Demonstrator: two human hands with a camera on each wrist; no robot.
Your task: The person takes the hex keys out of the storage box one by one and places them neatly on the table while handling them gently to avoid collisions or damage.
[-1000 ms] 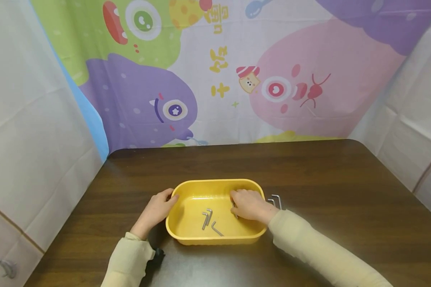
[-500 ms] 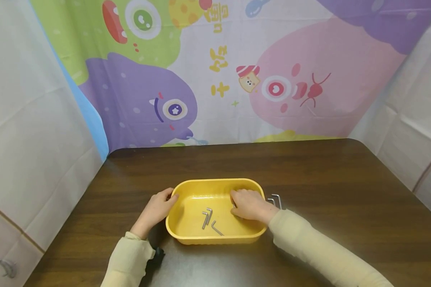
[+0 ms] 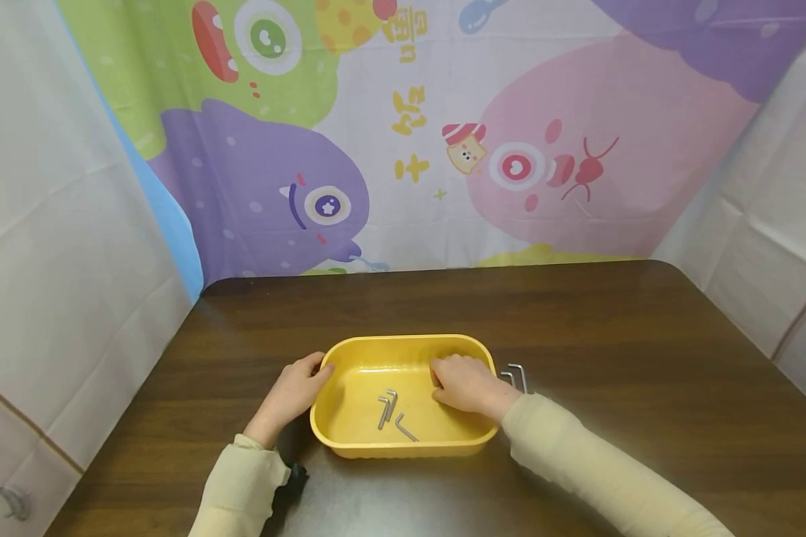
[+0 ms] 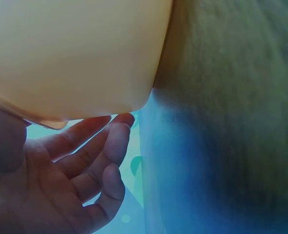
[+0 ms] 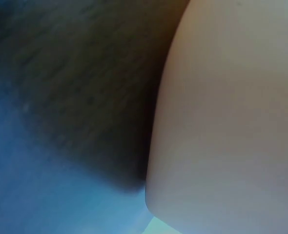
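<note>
My left hand point(image 3: 294, 389) grips the left end of a yellow plastic tray point(image 3: 410, 445), its thumb at the rim and its fingers along the outside. The left wrist view shows these fingers point(image 4: 78, 161) bent against the tray wall point(image 4: 80, 68). Inside the tray's right end is my right hand point(image 3: 466, 382), with curled fingers; what they hold is hidden now, though a hex key showed there in an earlier frame. Several silver hex keys point(image 3: 385, 412) lie on the tray floor. In the right wrist view, the tray's outer wall point(image 5: 227, 122) hides the hand.
Just right of the tray, other hex keys point(image 3: 519, 376) rest on the dark wooden table point(image 3: 598, 335), partly behind the right wrist. A cartoon-printed cloth point(image 3: 410, 209) hangs at the table's back edge. Pale cloth hangs at both sides.
The silver hex key that showed at the right hand's fingers a second ago has gone out of sight under the hand. Both hands and the tray stay almost still.
</note>
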